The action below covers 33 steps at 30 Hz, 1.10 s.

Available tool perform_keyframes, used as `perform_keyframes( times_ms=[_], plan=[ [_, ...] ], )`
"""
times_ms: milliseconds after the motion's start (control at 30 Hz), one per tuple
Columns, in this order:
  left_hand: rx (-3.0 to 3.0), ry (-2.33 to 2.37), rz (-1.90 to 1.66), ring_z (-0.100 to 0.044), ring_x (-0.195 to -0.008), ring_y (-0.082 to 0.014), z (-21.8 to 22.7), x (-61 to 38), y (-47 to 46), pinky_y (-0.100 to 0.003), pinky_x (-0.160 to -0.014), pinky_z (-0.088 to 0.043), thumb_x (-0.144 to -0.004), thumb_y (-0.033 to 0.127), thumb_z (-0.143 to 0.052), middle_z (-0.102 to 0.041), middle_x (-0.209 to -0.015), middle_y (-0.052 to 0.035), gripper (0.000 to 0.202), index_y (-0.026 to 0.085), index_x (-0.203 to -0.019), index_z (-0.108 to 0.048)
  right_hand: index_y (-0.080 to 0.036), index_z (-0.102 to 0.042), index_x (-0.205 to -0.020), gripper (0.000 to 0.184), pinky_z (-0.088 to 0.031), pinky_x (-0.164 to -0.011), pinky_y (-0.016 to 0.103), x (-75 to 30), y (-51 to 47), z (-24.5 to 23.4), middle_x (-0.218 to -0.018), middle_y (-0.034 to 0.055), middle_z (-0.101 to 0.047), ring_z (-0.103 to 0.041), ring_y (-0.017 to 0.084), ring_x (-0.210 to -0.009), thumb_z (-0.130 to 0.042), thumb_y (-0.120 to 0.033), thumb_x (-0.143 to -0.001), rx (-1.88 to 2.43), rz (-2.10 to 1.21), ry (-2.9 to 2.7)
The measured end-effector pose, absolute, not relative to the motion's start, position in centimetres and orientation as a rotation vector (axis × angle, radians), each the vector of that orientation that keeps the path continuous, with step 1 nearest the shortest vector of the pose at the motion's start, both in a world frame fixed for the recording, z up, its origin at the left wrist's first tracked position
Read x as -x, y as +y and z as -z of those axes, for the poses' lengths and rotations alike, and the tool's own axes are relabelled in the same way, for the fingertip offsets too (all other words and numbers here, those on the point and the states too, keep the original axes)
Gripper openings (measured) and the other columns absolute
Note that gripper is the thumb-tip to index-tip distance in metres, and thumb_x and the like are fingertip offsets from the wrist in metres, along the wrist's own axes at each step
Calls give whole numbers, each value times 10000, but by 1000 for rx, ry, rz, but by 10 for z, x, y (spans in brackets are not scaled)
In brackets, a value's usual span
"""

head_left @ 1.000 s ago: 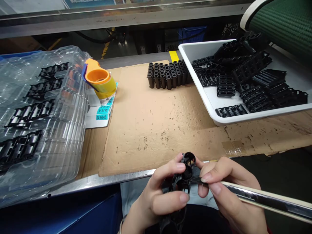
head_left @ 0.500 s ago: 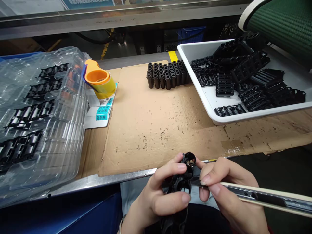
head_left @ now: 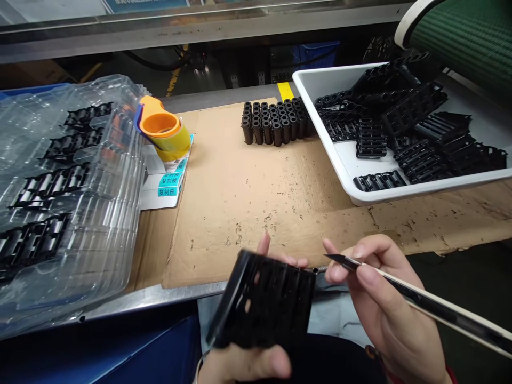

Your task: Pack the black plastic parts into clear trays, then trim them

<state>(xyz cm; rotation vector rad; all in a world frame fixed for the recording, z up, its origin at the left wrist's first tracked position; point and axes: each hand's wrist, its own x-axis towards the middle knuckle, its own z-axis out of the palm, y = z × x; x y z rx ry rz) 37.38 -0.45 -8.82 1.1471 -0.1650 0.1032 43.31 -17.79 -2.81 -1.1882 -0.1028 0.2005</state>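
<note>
My left hand point(head_left: 244, 362) grips a black moulded plastic part point(head_left: 264, 301), turned so its broad slotted face shows, at the near edge of the bench. The thumb wraps under it and fingertips show above its top edge. My right hand point(head_left: 384, 304) pinches a long utility knife point(head_left: 420, 301); its blade tip points left, a little apart from the part's upper right corner.
A cardboard sheet point(head_left: 256, 192) covers the bench. A white tray point(head_left: 340, 154) of black parts sits at right, a block of black tubes point(head_left: 274, 122) at the back. Clear blister trays point(head_left: 60, 186) holding parts lie left, beside a yellow tape roll point(head_left: 166, 133) on labels.
The left hand has rotated the black part from end-on to its flat face. The knife has lifted off the part and moved up and slightly right.
</note>
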Motion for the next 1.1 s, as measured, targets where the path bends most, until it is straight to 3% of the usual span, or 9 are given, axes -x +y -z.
perform_keyframes(
  times_ms=[67,133,200,267,400,600,767,967,1100],
  plan=[
    [-923,-118,-16,-644,-1218,-302,83,-372,-6,-510,-1097,-515,-839,730,-621,-623,-1324,-71,807,360,-1528,-420,-308,-710,-982,30,-429,-1169,248,-434,-180,31,-825,-79,-768,-749,68,-827,-707,-334,-969,1234,-220,-123],
    [-749,-85,25,-685,-1129,-264,76,-373,-7,-418,-1011,-574,-913,725,-504,-660,-1280,-74,674,304,-1436,-552,-299,-740,-971,58,-517,-1064,225,-434,-182,34,-822,-55,-778,-759,89,-821,-707,-346,-969,1255,-261,-141],
    [-627,-51,42,-713,-1039,-218,69,-378,-8,-329,-917,-607,-917,745,-467,-692,-1212,-55,663,308,-1402,-586,-287,-770,-949,92,-608,-851,205,-435,-182,37,-800,-19,-782,-763,121,-780,-724,-366,-952,1253,-294,-137],
    [-551,-16,62,-728,-966,-189,64,-382,-10,-269,-790,-629,-923,759,-429,-710,-1165,-41,647,325,-1365,-617,-275,-789,-912,139,-609,-680,178,-437,-180,39,-757,5,-775,-752,133,-720,-736,-400,-936,1229,-298,-116],
    [-562,26,188,-728,-838,-159,60,-386,-12,-188,-635,-610,-956,753,-344,-766,-976,-98,725,199,-1227,-725,-243,-795,-826,233,-552,-543,140,-443,-176,40,-631,13,-718,-677,104,-573,-730,-440,-931,1168,-320,-64],
    [-522,45,338,-727,-793,-131,58,-386,-14,-139,-616,-573,-931,785,-372,-801,-922,-31,746,261,-1402,-618,-208,-711,-757,284,-506,-487,133,-443,-172,41,-589,-12,-662,-577,69,-482,-718,-428,-937,1098,-445,12],
    [-452,26,356,-755,-887,-157,57,-386,-16,-156,-628,-597,-952,753,-372,-796,-988,-82,744,239,-1454,-566,-215,-613,-741,307,-507,-484,198,-439,-171,42,-572,-30,-629,-590,105,-481,-704,-426,-943,1041,-554,66],
    [-401,24,348,-752,-912,-153,56,-385,-15,-157,-661,-606,-976,711,-385,-792,-999,-77,699,237,-1454,-574,-199,-612,-712,337,-455,-488,134,-439,-174,42,-520,-31,-617,-518,60,-451,-713,-431,-933,1040,-457,107],
    [-444,58,377,-743,-818,-153,55,-386,-16,-162,-602,-588,-953,736,-408,-786,-998,-75,703,259,-1433,-600,-207,-594,-716,378,-459,-470,185,-436,-173,42,-532,-27,-609,-588,106,-453,-674,-501,-940,1038,-595,92]
  ],
)
